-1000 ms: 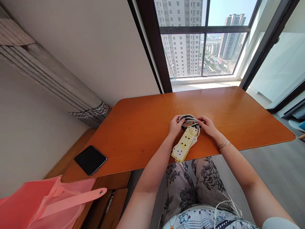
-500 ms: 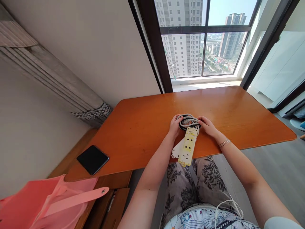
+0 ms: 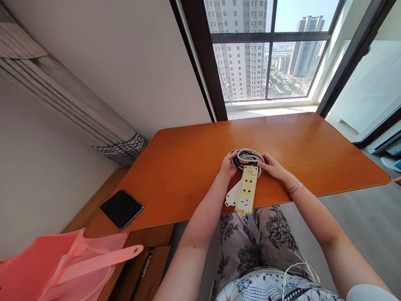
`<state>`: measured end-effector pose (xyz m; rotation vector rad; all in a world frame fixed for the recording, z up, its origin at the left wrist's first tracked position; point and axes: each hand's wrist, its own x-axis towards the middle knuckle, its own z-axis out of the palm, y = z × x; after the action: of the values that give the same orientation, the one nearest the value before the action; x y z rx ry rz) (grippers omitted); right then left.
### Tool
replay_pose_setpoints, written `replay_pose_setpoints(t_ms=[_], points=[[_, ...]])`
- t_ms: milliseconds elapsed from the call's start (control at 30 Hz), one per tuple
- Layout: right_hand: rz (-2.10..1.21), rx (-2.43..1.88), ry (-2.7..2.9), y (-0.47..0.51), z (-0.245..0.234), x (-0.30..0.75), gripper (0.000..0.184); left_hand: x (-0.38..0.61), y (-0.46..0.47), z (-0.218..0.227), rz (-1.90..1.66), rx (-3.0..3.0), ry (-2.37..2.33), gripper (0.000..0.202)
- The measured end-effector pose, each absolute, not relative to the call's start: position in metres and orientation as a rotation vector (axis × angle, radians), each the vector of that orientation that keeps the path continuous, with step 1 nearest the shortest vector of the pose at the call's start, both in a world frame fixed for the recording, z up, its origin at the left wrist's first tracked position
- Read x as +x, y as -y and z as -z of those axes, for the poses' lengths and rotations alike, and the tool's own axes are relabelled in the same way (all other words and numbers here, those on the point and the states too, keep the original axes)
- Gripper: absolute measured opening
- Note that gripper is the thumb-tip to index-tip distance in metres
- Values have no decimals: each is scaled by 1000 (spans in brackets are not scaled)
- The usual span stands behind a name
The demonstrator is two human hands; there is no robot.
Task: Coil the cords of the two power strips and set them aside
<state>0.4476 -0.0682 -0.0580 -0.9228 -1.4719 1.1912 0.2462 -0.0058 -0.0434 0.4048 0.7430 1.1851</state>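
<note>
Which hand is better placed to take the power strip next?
The right hand, probably: it holds the coiled cord just beside the far end of the power strip. The left hand grips the coil's left side, a bit farther from the strip.

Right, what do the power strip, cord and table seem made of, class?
Power strip: probably smooth, hard plastic; crisp socket slots.
Cord: likely dull, flexible plastic or rubber; it bends into loops.
Table: wood or wood-look board, apparently varnished; orange-brown, with a soft sheen.

Power strip over near edge of table, tablet at left, window behind.
</note>
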Motion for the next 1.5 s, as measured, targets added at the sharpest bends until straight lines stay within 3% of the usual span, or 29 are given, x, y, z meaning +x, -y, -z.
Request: replay_pose_setpoints(t_ms=[200, 467, 567, 733, 833, 933, 1067, 1367, 1500], points=[[-1097, -953, 1252, 63, 62, 444, 54, 241, 2, 43, -1244, 432, -769, 12], [-986, -891, 848, 57, 61, 450, 58, 245, 8, 45, -1240, 971, -1100, 25], [-907, -863, 721, 53, 60, 455, 59, 238, 15, 40, -1177, 1195, -1005, 40], [-795, -879, 687, 51, 58, 456, 57, 224, 32, 21, -723, 1596, -595, 88], [-801, -873, 687, 53, 56, 454, 60, 225, 45, 9, -606, 1825, -719, 114], [-810, -865, 706, 55, 54, 452, 58, 235, 60, 3, -562, 2051, -860, 124], [-803, -863, 745, 58, 52, 452, 54, 245, 70, 5, -755, 2022, -975, 107], [-680, -1015, 572, 54, 57, 468, 49, 210, 29, 11, -918, 1252, -902, 49], [-606, -1023, 480, 50, 58, 482, 45, 199, 20, 6, -1060, 919, -755, 52]])
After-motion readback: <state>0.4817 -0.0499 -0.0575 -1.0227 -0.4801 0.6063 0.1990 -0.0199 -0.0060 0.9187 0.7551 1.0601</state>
